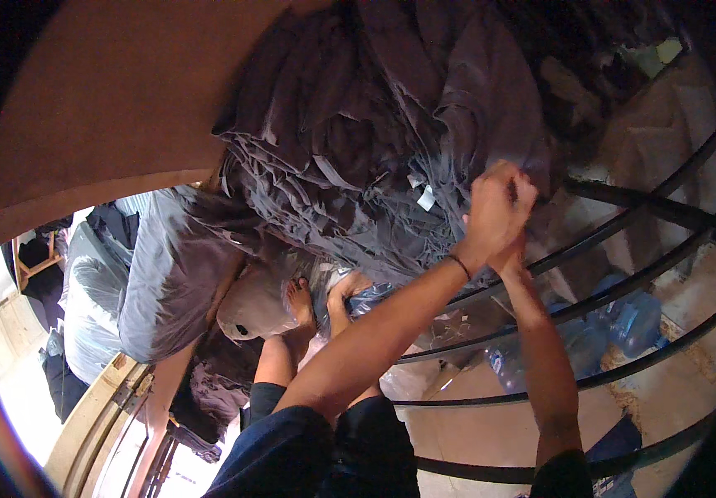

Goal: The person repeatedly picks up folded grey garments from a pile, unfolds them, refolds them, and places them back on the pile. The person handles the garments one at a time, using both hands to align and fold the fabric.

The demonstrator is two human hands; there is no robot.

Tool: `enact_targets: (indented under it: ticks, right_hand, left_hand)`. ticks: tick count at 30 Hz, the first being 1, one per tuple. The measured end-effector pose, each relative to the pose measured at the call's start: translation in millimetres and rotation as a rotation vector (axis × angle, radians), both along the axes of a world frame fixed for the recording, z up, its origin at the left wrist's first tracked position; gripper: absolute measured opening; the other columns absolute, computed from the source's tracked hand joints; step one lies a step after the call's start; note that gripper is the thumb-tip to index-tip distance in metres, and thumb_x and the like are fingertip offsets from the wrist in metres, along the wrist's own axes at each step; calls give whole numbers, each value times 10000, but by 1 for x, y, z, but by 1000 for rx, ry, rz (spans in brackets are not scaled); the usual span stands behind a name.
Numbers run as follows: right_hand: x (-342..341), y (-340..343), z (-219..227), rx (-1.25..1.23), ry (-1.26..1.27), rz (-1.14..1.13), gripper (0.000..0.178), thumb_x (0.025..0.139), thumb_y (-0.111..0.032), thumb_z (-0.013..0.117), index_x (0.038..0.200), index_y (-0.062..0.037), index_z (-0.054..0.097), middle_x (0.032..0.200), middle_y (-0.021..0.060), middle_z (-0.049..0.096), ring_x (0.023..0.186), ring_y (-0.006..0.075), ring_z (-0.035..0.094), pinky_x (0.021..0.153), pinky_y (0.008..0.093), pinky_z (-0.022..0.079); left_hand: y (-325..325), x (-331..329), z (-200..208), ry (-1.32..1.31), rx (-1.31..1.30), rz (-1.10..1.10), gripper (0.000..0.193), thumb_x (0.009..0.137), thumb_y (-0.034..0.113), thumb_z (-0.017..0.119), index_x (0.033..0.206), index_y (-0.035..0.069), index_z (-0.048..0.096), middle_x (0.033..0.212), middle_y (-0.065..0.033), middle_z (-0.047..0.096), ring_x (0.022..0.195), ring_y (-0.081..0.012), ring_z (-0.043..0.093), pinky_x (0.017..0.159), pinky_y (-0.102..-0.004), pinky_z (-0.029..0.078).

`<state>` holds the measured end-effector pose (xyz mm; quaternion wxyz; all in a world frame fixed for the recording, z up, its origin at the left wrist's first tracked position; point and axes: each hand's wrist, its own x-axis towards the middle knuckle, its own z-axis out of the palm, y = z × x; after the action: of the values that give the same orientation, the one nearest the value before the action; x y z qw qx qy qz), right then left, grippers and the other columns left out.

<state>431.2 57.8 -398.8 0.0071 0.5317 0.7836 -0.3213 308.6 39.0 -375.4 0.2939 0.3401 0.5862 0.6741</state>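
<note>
A large heap of dark grey garments [333, 191] fills the upper middle, with many folded edges and a small white tag [426, 197] showing. My two hands are together at the right edge of this heap. My left hand [499, 199], with a thin dark band at its wrist, is closed with curled fingers against the dark cloth; what it holds, if anything, cannot be made out. Just below it, my right hand [508, 256] is mostly hidden behind the left, so its fingers do not show.
Curved black metal rails [574, 311] run along the right side. Beyond them lie large clear-blue plastic bottles [628, 324]. Filled plastic-wrapped bundles [97, 290] and a grey sack [163, 282] stand at left, near a wooden frame [97, 407]. My bare feet rest among bags below the heap.
</note>
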Motion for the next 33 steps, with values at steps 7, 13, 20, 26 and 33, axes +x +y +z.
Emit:
enact_targets:
  ticks: [7,13,20,26,33]
  right_hand:
    - [-18,-11,-18,490,-54,253,670,854,-531,815,1385,-155,657,1426,118,607,1313,347,555,1071,598,377]
    - [3,31,3,-173,261,-293,482,1058,-411,684,1131,61,750,1062,127,766,977,143,619,920,329,498]
    - [25,34,31,266,239,-184,297,1029,-263,703,1182,-10,736,1094,168,767,1028,294,722,946,364,530]
    - [-3,0,6,330,317,42,281,934,-108,721,1198,-12,700,1082,216,751,1024,427,725,885,440,545]
    - [29,50,35,-69,122,-245,530,1050,-493,652,894,13,626,762,157,573,749,226,542,740,387,470]
  left_hand:
    - [-65,-6,-105,-179,-392,395,364,1049,345,649,1119,-12,671,977,-184,675,865,-354,668,819,-456,527]
    - [-63,-1,-96,-403,-588,190,451,1041,422,681,1103,-23,707,1035,-202,645,879,-308,674,804,-408,527]
    - [-62,-5,-70,-48,-483,245,440,968,398,774,1154,7,695,1127,-180,611,981,-316,647,830,-412,526]
    - [-49,2,-44,142,-376,135,309,905,319,817,1057,62,736,1233,-151,597,1274,-380,527,1008,-485,433]
    - [-39,-4,-40,-225,-391,157,472,951,393,801,1164,-11,681,1312,-180,614,1079,-266,669,922,-393,513]
